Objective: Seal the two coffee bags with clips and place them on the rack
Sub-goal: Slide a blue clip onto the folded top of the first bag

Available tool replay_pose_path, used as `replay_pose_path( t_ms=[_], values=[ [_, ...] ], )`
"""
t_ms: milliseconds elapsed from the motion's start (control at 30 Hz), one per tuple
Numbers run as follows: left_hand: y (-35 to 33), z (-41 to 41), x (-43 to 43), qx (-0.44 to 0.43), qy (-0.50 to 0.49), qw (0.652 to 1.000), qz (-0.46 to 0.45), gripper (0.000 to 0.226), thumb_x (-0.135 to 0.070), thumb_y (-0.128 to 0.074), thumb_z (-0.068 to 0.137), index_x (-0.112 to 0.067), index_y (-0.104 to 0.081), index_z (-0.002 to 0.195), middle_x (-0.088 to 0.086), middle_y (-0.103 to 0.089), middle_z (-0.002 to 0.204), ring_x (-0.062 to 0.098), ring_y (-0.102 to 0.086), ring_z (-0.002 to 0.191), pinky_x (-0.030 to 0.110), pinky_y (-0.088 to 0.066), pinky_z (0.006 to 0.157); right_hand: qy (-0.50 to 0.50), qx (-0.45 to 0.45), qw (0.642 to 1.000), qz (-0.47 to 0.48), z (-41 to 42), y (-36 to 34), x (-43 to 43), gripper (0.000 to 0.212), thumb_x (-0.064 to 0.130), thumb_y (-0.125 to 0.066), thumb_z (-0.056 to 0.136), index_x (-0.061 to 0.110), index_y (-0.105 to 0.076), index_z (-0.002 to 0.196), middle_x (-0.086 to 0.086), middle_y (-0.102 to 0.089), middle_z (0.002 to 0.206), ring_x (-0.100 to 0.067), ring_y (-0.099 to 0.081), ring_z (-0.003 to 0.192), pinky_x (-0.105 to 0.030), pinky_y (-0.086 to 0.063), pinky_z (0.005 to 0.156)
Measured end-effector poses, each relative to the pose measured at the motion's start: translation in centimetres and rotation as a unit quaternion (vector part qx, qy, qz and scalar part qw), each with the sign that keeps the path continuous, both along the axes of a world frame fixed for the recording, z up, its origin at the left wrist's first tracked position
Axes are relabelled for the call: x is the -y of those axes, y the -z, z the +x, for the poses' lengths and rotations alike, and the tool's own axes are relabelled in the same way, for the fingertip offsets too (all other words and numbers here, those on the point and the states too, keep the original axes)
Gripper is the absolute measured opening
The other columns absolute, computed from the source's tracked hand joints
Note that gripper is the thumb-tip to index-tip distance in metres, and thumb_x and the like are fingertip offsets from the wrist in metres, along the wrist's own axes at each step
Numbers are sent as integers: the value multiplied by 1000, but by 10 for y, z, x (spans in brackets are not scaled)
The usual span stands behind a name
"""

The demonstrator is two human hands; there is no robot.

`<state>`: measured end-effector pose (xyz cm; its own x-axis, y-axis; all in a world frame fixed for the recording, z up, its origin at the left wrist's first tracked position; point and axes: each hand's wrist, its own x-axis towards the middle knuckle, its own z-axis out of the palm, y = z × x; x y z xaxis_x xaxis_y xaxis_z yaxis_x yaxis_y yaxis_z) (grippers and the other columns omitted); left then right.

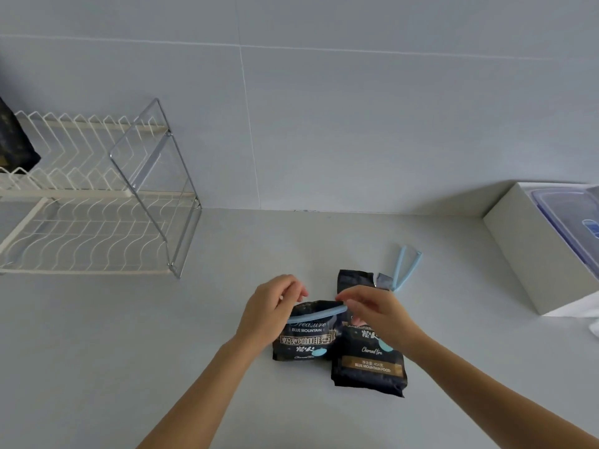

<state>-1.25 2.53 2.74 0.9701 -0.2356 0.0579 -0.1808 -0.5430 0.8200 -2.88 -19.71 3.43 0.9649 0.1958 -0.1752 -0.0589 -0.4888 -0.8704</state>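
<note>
Two black coffee bags lie on the pale counter. The left bag has a light blue clip across its folded top. My left hand pinches the bag's top left corner at the clip's end. My right hand holds the clip's right end and partly covers the right bag. A second light blue clip lies spread apart just beyond the right bag's top. The white wire rack stands at the far left against the wall.
A dark bag sits on the rack's upper tier at the left edge. A white box holding a lidded plastic container stands at the right. A tiled wall rises behind the counter.
</note>
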Motion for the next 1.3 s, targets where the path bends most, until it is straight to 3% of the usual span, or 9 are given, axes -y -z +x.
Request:
replay_pose_path(
  t_ms=[100,167,300,467,733,900,1000,1100,1300],
  values=[
    [-13,2,28,48,111,979,165,14,-43,-53,85,-30,-58,87,-15,-58,85,4,-54,72,17,-41,61,35,-42,997,54,1,6,-6,26,8,-53,92,28,-68,83,12,-67,62,-7,-63,60,-22,-55,67],
    [-12,-2,40,108,106,969,195,13,-37,-60,84,-25,-57,89,-10,-58,87,8,-53,72,17,-36,59,55,-59,994,76,1,10,-8,25,7,-55,92,25,-68,80,8,-67,63,-8,-63,61,-23,-55,68],
    [-3,-17,51,165,56,971,163,9,-28,-64,83,-21,-58,84,-5,-60,85,14,-54,77,27,-45,63,73,-90,987,111,-4,13,-6,22,9,-56,92,22,-69,80,0,-67,69,-9,-64,64,-23,-55,68],
    [3,-28,47,173,46,974,138,9,-29,-65,83,-21,-60,84,-6,-61,84,12,-56,76,25,-47,61,40,-140,980,135,-9,8,-1,16,12,-55,93,16,-70,91,-2,-73,80,-15,-71,79,-25,-59,75],
    [5,-35,40,198,58,972,111,5,-23,-67,82,-20,-64,79,-8,-62,75,8,-55,68,16,-39,57,-40,-131,990,26,-5,-5,-1,24,7,-52,90,26,-67,84,-5,-69,88,-6,-68,75,-26,-60,69],
    [11,-44,40,195,87,971,106,5,-19,-67,82,-21,-63,79,-9,-61,75,5,-52,66,12,-36,56,-60,-167,984,-25,-17,7,0,24,10,-49,89,29,-63,83,9,-64,91,-6,-66,79,-28,-60,67],
    [8,-42,38,167,87,977,101,6,-21,-68,81,-22,-63,79,-11,-61,76,0,-50,66,11,-36,57,-59,-117,991,-28,-18,6,0,28,10,-51,88,34,-62,79,15,-63,88,-7,-63,75,-27,-59,67],
    [1,-34,30,133,94,980,116,7,-28,-67,81,-25,-61,80,-12,-60,78,0,-50,66,12,-38,57,-53,-78,995,-21,-18,3,-5,29,9,-52,87,35,-62,81,9,-65,86,-8,-62,71,-24,-55,67],
    [2,-30,25,145,127,964,184,20,-45,-62,80,-28,-62,90,-10,-60,87,8,-54,77,18,-37,59,-65,-112,992,-8,-17,3,-8,22,11,-58,87,32,-63,88,7,-66,83,-7,-64,71,-25,-58,70]
  ],
)
